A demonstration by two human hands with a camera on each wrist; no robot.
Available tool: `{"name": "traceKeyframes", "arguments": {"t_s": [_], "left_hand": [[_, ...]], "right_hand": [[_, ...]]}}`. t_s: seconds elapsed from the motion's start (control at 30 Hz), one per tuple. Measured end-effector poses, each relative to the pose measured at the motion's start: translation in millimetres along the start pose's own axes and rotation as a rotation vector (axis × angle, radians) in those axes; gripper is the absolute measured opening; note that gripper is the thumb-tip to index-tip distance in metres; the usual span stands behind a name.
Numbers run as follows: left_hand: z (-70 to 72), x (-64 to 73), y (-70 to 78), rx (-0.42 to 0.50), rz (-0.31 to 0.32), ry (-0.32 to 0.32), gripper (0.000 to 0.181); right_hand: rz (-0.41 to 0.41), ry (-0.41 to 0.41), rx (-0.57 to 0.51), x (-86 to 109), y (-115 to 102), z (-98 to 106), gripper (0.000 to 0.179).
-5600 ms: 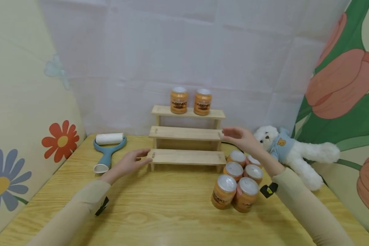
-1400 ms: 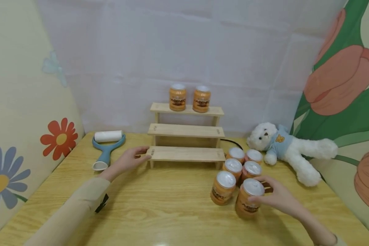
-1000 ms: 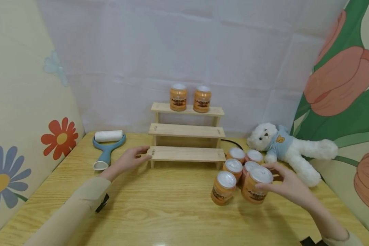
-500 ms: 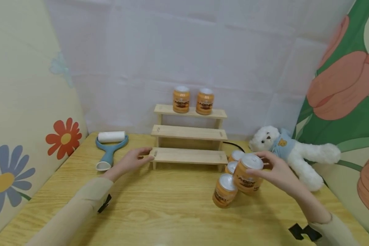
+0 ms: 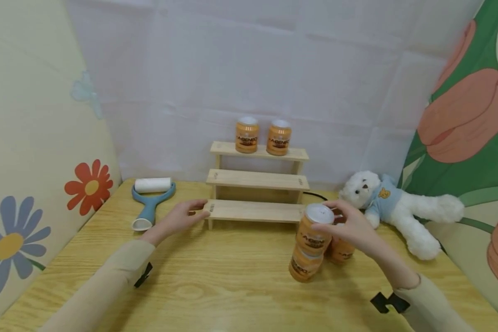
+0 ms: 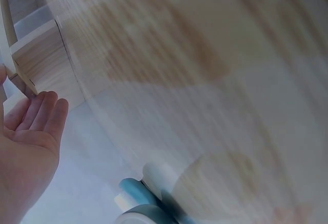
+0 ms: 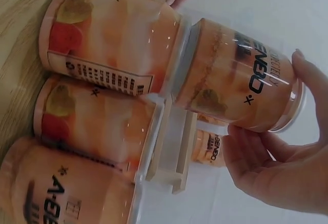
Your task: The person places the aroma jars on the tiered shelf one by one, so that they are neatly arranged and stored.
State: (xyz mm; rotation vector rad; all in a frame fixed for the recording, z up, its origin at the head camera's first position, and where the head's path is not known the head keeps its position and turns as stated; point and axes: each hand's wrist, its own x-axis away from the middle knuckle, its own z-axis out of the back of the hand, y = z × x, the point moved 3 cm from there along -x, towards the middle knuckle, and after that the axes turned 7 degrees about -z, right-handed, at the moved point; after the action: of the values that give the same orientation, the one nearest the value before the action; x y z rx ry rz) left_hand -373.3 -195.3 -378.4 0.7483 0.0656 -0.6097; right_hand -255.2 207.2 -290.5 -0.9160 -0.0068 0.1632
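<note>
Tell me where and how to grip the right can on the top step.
The right can is probably best gripped round its upper sides, coming from the front: it stands upright with a cylindrical body, a gap toward the left can, and bare top step on its right.

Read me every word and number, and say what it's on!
"ENBO": the held can; smaller print there is blurred.
"A-BE", cut off: the lowest can in the right wrist view.
"A-BENBO", slightly blurry: the left top can and right top can.
Unreadable: a printed block on the barcode can; marks on the wooden shelf.
No readable numbers.
</note>
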Motion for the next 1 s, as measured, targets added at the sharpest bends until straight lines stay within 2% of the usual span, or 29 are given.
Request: {"name": "traceKeyframes", "arguments": {"t_s": [0.17,0.3,0.53,0.67,1.0], "left_hand": [[1.0,-0.5,0.5,-0.005,0.000,0.002,0.059],[0.0,-0.7,0.5,0.000,0.000,0.003,0.058],[1.1,1.2,0.3,0.014,0.006,0.011,0.058],[1.6,1.8,0.7,0.017,0.013,0.014,0.058],[0.4,0.4,1.1,0.011,0.005,0.025,0.057]], "right_hand": [[0.030,0.014,0.016,-12.2,-6,-10,0.056],[0.063,0.005,-0.027,-21.6,-12,-19,0.054],[0.045,-0.036,-0.087,-42.0,-25,-35,0.057],[0.042,-0.054,-0.083,-53.3,-39,-39,0.060],[0.130,-0.073,-0.077,-90.5,-73,-47,0.056]]}}
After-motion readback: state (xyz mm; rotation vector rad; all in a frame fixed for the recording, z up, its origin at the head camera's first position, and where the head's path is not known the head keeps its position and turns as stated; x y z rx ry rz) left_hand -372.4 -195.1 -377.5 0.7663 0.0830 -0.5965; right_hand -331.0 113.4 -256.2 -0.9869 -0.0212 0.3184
